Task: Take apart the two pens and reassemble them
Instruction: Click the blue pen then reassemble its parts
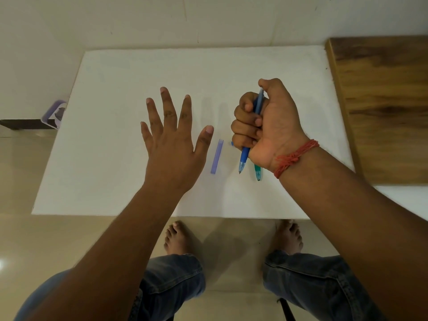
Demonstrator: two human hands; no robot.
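My right hand (266, 126) is closed in a fist around a blue pen (244, 157), whose tip points toward me and whose top sticks out past the thumb. A green pen (257, 173) shows only its tip under my right wrist; I cannot tell whether the hand holds it. A translucent purple pen cap (217, 156) lies on the white table (115, 170) between my hands. My left hand (172, 144) hovers flat over the table, fingers spread, holding nothing. A tiny blue piece (232, 143) lies beside my right fingers.
A wooden board (382, 100) adjoins the table on the right. A small purple-rimmed box (54, 114) sits on the floor by the table's left edge. My knees in jeans and bare feet are below the near table edge. A wall stands behind the table.
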